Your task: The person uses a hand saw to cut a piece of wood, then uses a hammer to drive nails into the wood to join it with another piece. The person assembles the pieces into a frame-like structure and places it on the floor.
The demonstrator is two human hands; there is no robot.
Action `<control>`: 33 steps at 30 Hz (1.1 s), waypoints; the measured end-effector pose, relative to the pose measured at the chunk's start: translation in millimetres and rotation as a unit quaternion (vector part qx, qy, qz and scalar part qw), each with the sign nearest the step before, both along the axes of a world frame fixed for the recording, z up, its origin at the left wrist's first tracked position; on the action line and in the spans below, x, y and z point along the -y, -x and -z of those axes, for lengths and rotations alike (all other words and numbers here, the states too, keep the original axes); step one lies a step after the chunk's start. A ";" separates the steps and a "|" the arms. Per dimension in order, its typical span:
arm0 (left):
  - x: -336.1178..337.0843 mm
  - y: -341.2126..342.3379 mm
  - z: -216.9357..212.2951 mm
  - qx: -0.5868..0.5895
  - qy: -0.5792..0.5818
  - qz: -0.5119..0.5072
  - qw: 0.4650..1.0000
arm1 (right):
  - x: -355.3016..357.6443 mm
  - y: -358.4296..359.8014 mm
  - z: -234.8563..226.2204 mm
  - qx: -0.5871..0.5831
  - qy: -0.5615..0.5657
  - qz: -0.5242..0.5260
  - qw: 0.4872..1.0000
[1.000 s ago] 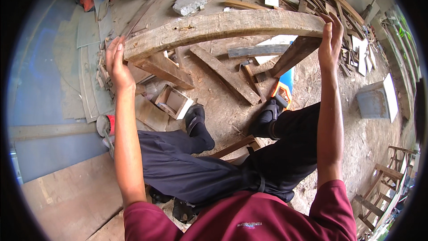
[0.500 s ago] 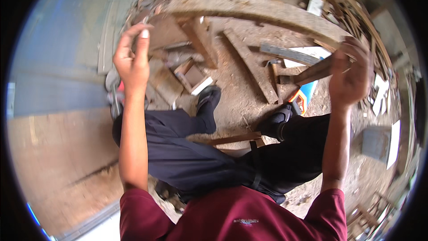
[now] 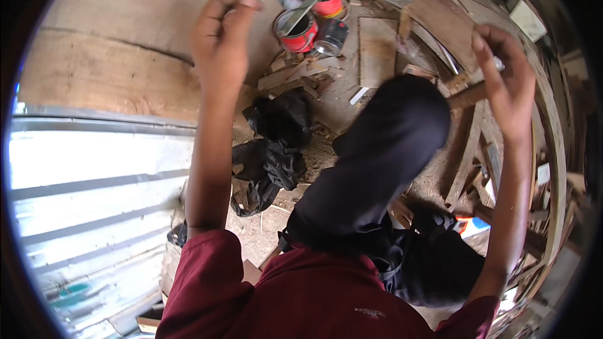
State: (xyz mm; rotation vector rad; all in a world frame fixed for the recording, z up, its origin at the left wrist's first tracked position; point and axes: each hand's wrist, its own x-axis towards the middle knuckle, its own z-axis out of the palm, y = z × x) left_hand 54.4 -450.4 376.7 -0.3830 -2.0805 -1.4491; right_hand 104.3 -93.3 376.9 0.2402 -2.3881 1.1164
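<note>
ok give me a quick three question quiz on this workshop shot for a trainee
1. True or false: the left hand grips a wooden plank.
2. What colour are the open paint cans near the top of the view?
A. red
B. green
C. yellow
3. Fill in: dark cloth lies on the ____ floor between the left arm and the raised knee.

Key
1. False. It is raised with curled fingers and no plank in it.
2. A
3. dusty

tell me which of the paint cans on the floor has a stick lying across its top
The red can nearest the left hand: a flat stick rests across its open top. The red can behind it and the dark can have none.
</note>
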 end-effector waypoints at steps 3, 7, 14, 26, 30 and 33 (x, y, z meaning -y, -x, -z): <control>30.0 -13.2 26.1 0.021 0.140 -0.035 0.989 | 54.9 48.5 -41.7 0.017 -0.024 -0.177 0.984; 72.9 -27.2 80.1 0.096 0.218 -0.057 0.970 | 171.1 81.7 -54.2 0.059 0.007 -0.272 0.960; 122.6 -86.5 278.5 0.256 0.297 -0.277 0.877 | 286.3 31.5 265.6 0.212 0.118 -0.167 0.956; 143.2 -80.2 388.8 0.373 0.156 -0.311 0.860 | 258.8 38.7 351.1 0.388 0.098 -0.255 0.880; 142.3 -87.1 349.8 0.353 0.035 -0.305 0.884 | 269.3 33.4 345.1 0.454 0.061 -0.270 0.847; 135.5 -91.9 332.9 0.310 0.000 -0.310 0.899 | 285.4 21.5 352.0 0.369 -0.069 -0.230 0.898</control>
